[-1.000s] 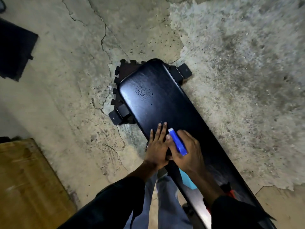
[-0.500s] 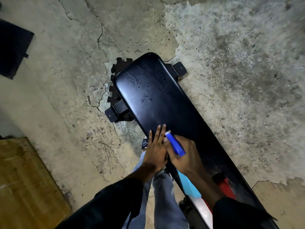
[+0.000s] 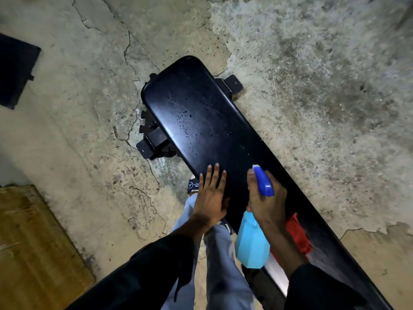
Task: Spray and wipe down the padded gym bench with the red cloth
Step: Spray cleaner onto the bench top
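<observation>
A long black padded bench runs from upper middle to lower right, with droplets on its far half. My right hand grips a light blue spray bottle with a dark blue trigger head, nozzle aimed along the pad toward its far end. My left hand lies flat, fingers spread, on the near left edge of the pad. A red cloth lies on the bench just behind my right wrist, partly hidden by my arm.
Cracked concrete floor surrounds the bench. Black bench feet and a toothed mat stick out on the left of the far end. A wooden board lies at lower left, a dark mat at upper left.
My hands have parted: the right hand with the bottle moved right and rose, showing the bottle's body. The left hand stays flat on the pad. The view shifted slightly.
</observation>
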